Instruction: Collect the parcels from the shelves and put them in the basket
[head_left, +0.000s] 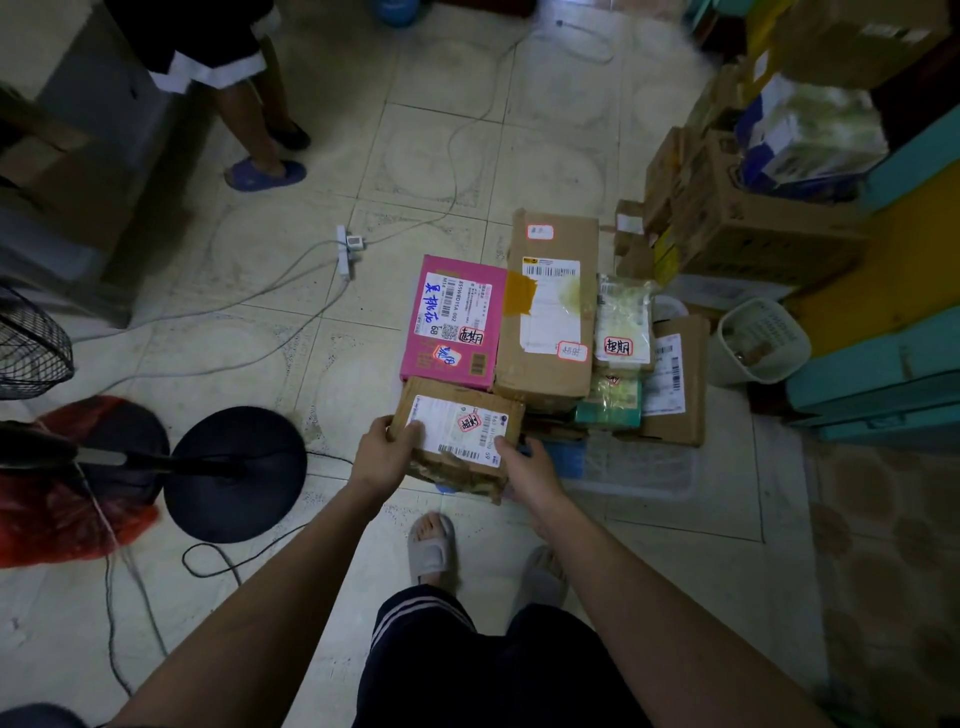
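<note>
Both hands clamp a battered cardboard parcel (460, 439), left hand (382, 457) at its 9 o'clock edge, right hand (527, 470) at 4 o'clock, over the translucent basket (644, 467). At 12 o'clock, a pink box (452, 322) and more parcels already fill it; shelves at 2 o'clock hold more

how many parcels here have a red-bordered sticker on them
4 that I can make out: the brown box held in both hands, the pink box, the tall brown box beside it, and the clear bag parcel. Others underneath may be hidden.
</note>
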